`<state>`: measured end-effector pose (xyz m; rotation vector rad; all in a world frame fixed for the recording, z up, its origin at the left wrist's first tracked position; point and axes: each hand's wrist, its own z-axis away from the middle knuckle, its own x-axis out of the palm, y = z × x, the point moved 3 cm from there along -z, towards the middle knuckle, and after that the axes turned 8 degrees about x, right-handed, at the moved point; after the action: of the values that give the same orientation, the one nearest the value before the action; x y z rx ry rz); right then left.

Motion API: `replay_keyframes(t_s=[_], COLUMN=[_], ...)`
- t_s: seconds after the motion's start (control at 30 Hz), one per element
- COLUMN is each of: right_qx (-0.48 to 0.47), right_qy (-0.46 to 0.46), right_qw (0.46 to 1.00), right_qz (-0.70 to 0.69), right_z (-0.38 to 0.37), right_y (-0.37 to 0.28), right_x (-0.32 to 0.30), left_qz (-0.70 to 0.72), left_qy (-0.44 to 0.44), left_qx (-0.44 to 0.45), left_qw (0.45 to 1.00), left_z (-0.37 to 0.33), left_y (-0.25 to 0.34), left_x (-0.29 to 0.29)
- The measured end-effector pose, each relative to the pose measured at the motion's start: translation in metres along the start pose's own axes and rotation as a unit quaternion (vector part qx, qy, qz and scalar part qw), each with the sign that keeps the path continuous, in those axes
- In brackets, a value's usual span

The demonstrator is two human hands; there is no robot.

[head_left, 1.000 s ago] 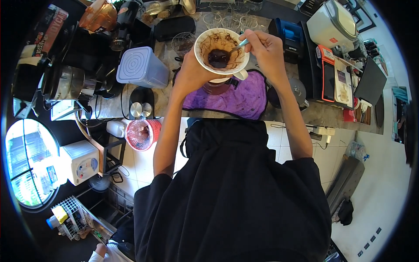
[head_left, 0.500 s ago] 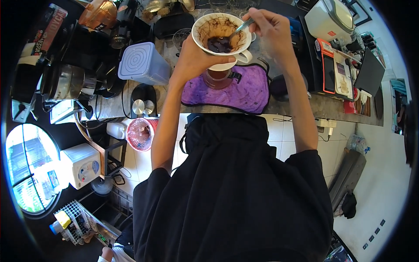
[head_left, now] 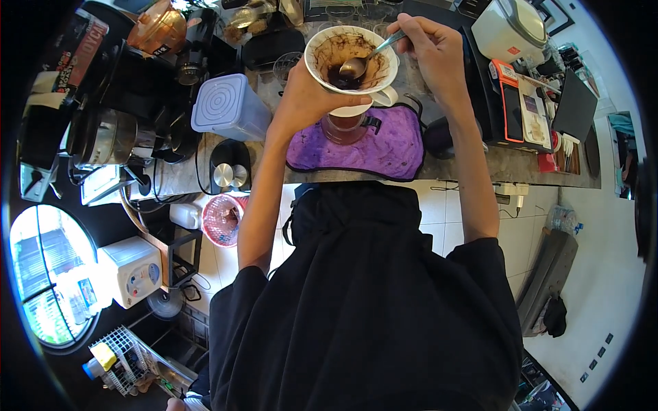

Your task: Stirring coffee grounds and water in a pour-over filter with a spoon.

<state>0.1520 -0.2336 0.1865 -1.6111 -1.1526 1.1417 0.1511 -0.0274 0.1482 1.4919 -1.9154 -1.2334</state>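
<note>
A white coffee dripper (head_left: 385,95) with a side handle stands over a glass server (head_left: 343,130) holding reddish-brown liquid. Inside the dripper, a stained paper filter (head_left: 340,46) carries dark wet coffee grounds (head_left: 340,79) at its bottom. My left hand (head_left: 306,99) is wrapped around the dripper's left and near side, thumb along its lower front. Between the fingers of my right hand (head_left: 433,55) is the handle of a metal spoon (head_left: 354,66), whose bowl hangs inside the filter just above the grounds. Under the server lies a purple cloth (head_left: 394,147) with dark edging.
A lidded translucent container (head_left: 229,106) and a small dark scale with metal weights (head_left: 229,171) stand left of my left arm. A dark rounded pitcher (head_left: 444,135) sits by my right forearm. Farther right are a black box (head_left: 490,116) and a white lidded bin (head_left: 507,31).
The spoon has lifted, so its bowl now shows above the grounds. My right hand has shifted slightly right, while my left hand keeps its hold on the dripper.
</note>
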Motion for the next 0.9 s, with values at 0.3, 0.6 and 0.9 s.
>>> replay_keyframes(t_s=[0.3, 0.6, 0.9], right_qx=[-0.029, -0.004, 0.06], right_qy=[0.007, 0.045, 0.058], right_qw=[0.999, 0.998, 0.996], right_qz=[0.046, 0.037, -0.021], right_z=[0.013, 0.022, 0.041], right_y=[0.001, 0.007, 0.022], right_x=[0.009, 0.009, 0.013], left_qz=[0.0, -0.002, 0.028], left_qy=[-0.013, -0.016, -0.009], left_qx=[-0.017, -0.012, -0.049], left_qw=[1.0, 1.0, 0.998], left_z=[0.003, 0.007, 0.022], left_y=[-0.006, -0.017, -0.031], left_x=[0.002, 0.001, 0.007])
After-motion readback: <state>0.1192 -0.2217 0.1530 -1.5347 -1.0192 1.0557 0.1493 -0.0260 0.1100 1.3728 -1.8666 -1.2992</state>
